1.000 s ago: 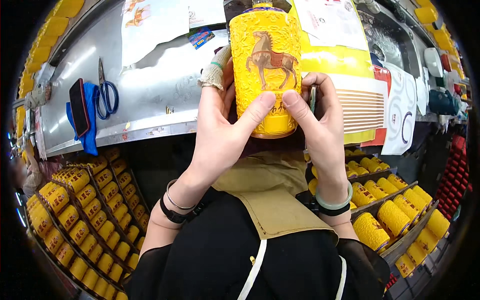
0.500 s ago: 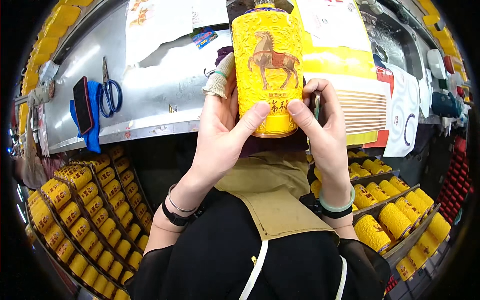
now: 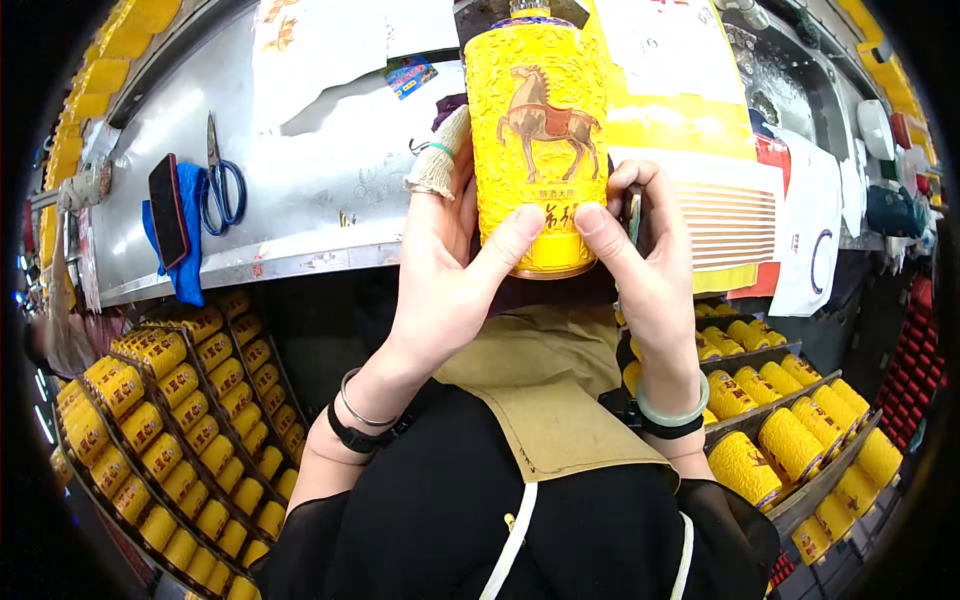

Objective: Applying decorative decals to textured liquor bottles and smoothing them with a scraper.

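Note:
Between my two hands is a yellow embossed bottle (image 3: 538, 110), with a brown horse picture on its front and its neck pointing away from me. My left hand (image 3: 445, 250) wraps its left side, thumb pressed on the lower front; a whitish knitted finger cover (image 3: 440, 160) sits on one of its fingers. On the other side my right hand (image 3: 645, 245) grips the bottle, its thumb also near the base. A dark, thin item (image 3: 632, 210) shows by the right fingers; I cannot make out what it is. Most left fingers are hidden behind the bottle.
Blue-handled scissors (image 3: 222, 180) and a phone (image 3: 168, 210) on a blue cloth (image 3: 190, 245) lie left on the metal table (image 3: 300, 225). A striped sheet (image 3: 728, 212) lies right. Racks of yellow bottles (image 3: 180, 420) stand on both sides below, including a right rack (image 3: 790, 440).
Almost nothing differs. The bottle has shifted very slightly in my hands, and both thumbs stay on its lower front.

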Motion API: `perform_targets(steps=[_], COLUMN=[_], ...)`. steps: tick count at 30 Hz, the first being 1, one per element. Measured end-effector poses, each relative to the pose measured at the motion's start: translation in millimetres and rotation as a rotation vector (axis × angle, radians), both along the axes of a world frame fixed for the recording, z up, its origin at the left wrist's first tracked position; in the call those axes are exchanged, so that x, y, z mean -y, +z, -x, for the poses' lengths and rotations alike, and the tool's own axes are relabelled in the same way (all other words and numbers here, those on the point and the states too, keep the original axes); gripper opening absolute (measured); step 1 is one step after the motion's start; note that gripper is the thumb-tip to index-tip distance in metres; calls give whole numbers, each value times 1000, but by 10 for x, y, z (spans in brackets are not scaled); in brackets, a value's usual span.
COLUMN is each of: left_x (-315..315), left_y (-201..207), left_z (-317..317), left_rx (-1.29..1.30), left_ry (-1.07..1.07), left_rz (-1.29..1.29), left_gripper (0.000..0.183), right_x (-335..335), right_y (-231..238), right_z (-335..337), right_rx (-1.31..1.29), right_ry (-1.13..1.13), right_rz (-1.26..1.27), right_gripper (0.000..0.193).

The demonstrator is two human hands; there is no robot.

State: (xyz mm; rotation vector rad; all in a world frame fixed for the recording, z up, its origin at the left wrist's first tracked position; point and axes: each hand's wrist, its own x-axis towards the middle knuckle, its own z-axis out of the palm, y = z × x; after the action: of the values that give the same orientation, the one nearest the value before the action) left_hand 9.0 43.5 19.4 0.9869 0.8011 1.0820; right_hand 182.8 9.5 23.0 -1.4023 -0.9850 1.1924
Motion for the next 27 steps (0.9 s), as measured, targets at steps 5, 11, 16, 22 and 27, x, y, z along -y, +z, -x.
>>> perform_targets(steps=[5,11,16,22,27], left_x=[2,3,11,17,58], left_y=[4,9,12,-29,-75], left_z=[7,7,4,6,-94], left_rx=[-28,-43,-67,-59,-155], left_ry=[7,9,13,19,52], left_rz=[-12,-12,-26,-30,-63], left_gripper=[79,81,81,86,95], right_x=[55,120,119,-22,-326], right_y=[224,257,251,388,714], right_z=[-8,105,102,-77,-198], right_rx=[-4,342,432,411,840], right_ry=[-47,-84,-152,-195,280], right_rz=[-79,-278,-241,-360,-609], right_gripper=[34,24,22,30,29])
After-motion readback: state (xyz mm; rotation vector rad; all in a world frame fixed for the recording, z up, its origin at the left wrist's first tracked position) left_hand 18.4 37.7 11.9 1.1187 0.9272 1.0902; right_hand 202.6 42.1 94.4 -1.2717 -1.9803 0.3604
